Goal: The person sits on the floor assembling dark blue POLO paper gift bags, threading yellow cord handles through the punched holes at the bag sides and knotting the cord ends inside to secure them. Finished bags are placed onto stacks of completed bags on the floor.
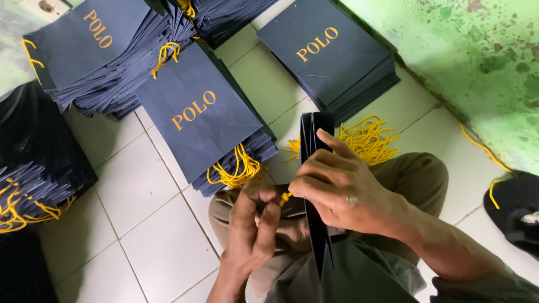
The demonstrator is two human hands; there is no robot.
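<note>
Lower centre of frame: right hand (337, 188), ring on one finger, fingers wrapped around a folded dark navy paper bag (314, 196) held edge-on and upright over the lap. Left hand (252, 219) just left of it, fingertips pinched shut on a short end of yellow cord (286, 197) right at the bag's edge. Olive trousers (415, 174) under both hands. Loose pile of yellow cords (368, 139) on the white tiled floor (140, 185) just behind the bag. Centre: stack of flat navy paper bags with gold lettering and yellow handles (202, 118). Similar stacks upper left (95, 50) and upper right (331, 56), more at left edge (28, 191). Stained green wall (471, 62) on right.
</note>
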